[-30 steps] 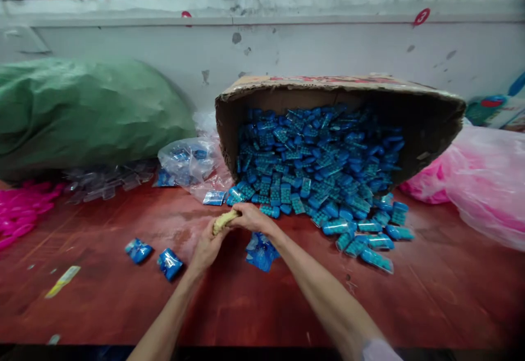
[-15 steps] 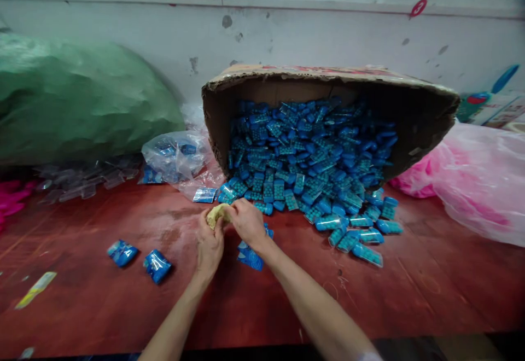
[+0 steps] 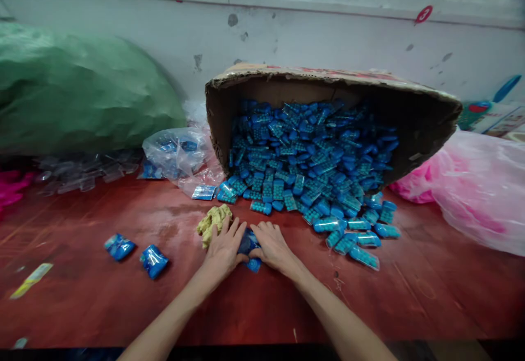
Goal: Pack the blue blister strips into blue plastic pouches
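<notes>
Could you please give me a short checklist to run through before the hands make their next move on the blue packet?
1. Both hands on the packet: left hand and right hand lie flat on either side of the blue packet: ok.
2. Packet gripped or only pressed: cannot tell, the palms hide most of it.
3. Yellow wad out of the fingers: it lies on the red table beside the left hand: ok.
4. Supply within reach: blue capsules spill from the tipped cardboard box: ok.
5. Two blue packets lie apart to the left: ok.
</notes>
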The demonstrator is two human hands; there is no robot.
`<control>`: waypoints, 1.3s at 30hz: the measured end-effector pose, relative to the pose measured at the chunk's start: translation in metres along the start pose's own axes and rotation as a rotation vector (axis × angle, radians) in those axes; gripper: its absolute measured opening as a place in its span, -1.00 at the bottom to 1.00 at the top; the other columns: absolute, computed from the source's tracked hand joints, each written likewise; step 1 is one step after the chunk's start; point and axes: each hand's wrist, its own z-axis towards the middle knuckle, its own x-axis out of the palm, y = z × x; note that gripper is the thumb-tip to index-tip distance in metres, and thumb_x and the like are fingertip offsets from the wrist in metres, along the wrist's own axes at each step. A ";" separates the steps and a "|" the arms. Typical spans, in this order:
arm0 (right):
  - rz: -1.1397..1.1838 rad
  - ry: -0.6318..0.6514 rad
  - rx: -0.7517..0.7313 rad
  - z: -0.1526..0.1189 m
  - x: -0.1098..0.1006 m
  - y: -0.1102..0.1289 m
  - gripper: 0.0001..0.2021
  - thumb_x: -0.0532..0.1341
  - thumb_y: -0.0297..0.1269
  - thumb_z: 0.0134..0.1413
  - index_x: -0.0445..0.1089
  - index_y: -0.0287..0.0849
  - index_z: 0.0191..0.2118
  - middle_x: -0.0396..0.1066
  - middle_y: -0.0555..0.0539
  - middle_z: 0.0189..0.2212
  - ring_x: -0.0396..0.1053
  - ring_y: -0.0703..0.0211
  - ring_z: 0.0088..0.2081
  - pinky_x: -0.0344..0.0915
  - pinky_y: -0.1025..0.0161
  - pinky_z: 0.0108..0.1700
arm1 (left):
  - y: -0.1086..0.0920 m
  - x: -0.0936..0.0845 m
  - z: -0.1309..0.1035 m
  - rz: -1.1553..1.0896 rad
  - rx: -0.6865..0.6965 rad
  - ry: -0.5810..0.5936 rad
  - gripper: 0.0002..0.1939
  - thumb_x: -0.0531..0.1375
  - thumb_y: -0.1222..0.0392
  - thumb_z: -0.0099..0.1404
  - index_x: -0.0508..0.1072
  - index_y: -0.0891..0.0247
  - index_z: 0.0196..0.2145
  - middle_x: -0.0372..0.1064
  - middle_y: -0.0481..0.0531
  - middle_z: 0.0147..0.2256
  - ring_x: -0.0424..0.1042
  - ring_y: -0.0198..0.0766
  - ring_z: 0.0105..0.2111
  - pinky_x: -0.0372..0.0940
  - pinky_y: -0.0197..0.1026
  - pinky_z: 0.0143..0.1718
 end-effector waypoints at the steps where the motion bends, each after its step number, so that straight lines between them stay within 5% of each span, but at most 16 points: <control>1: 0.010 0.001 -0.010 -0.002 0.001 0.001 -0.41 0.24 -0.18 -0.09 0.10 -0.20 0.08 0.26 -0.18 -0.13 0.15 -0.02 -0.11 0.06 0.11 -0.12 | -0.001 -0.004 0.002 0.009 0.002 0.017 -0.26 0.23 0.06 -0.05 0.13 0.22 0.10 0.05 0.24 0.14 -0.12 0.16 0.15 -0.14 0.25 0.03; 9: 0.086 -0.022 0.074 -0.015 0.007 0.002 -0.51 0.17 -0.30 -0.04 0.09 -0.15 0.06 0.26 -0.16 -0.09 0.16 0.00 -0.06 0.05 0.15 -0.11 | -0.012 -0.022 0.004 0.058 0.099 0.114 -0.74 0.19 0.13 0.00 0.38 0.19 -0.30 0.30 0.09 -0.25 0.22 -0.03 -0.18 0.09 -0.02 -0.22; 16: 0.140 -0.038 0.175 -0.022 0.009 -0.004 -0.91 0.12 -0.36 -0.02 0.31 -0.14 -0.33 0.34 -0.08 -0.33 0.25 0.08 -0.23 0.10 0.23 -0.23 | -0.014 -0.016 0.002 -0.132 0.020 0.161 -0.87 0.13 0.20 0.02 0.38 0.19 -0.39 0.26 0.05 -0.33 0.26 -0.14 -0.25 0.10 -0.16 -0.28; 23: 0.346 -0.115 0.099 -0.017 0.000 -0.016 -0.93 0.09 -0.44 -0.06 0.27 -0.15 -0.40 0.32 0.06 -0.49 0.28 0.24 -0.40 0.11 0.38 -0.39 | -0.017 -0.008 0.009 -0.324 0.001 0.095 -0.96 0.06 0.26 0.07 0.29 0.23 -0.45 0.28 -0.04 -0.45 0.32 -0.27 -0.39 0.13 -0.25 -0.37; 26: 0.446 -0.152 0.062 -0.012 -0.006 -0.021 -0.95 0.09 -0.41 -0.04 0.26 -0.15 -0.40 0.30 0.11 -0.53 0.28 0.29 -0.45 0.11 0.43 -0.45 | -0.021 -0.002 0.011 -0.566 -0.077 0.080 -0.87 -0.01 0.13 0.15 0.24 0.23 -0.42 0.27 -0.09 -0.53 0.30 -0.32 -0.54 0.14 -0.29 -0.53; 30: 0.538 -0.280 0.074 -0.009 -0.006 -0.010 -0.92 0.03 -0.34 0.07 0.24 -0.15 -0.31 0.33 0.06 -0.49 0.31 0.27 -0.43 0.17 0.40 -0.40 | -0.031 0.006 0.014 -1.089 -0.369 -0.123 -0.71 0.00 -0.07 0.12 0.23 0.22 -0.49 0.18 -0.14 -0.64 0.22 -0.32 -0.66 0.09 -0.30 -0.67; 35: 0.689 -0.620 0.124 -0.011 0.005 0.023 -0.79 -0.10 -0.27 0.19 0.24 -0.15 -0.27 0.36 -0.04 -0.45 0.33 0.24 -0.44 0.21 0.36 -0.39 | -0.039 0.015 0.019 -1.185 -0.517 -0.415 -0.67 -0.06 -0.08 0.13 0.25 0.23 -0.53 0.22 -0.07 -0.59 0.26 -0.30 -0.55 0.21 -0.24 -0.50; 39: 0.550 -0.494 -0.034 -0.007 0.003 0.035 -0.80 -0.06 -0.28 0.17 0.27 -0.14 -0.30 0.38 -0.05 -0.47 0.36 0.21 -0.45 0.18 0.37 -0.41 | -0.040 0.015 0.020 -1.258 -0.594 -0.550 -0.69 0.06 -0.10 0.01 0.24 0.21 -0.61 0.21 -0.07 -0.64 0.23 -0.27 -0.58 0.20 -0.21 -0.48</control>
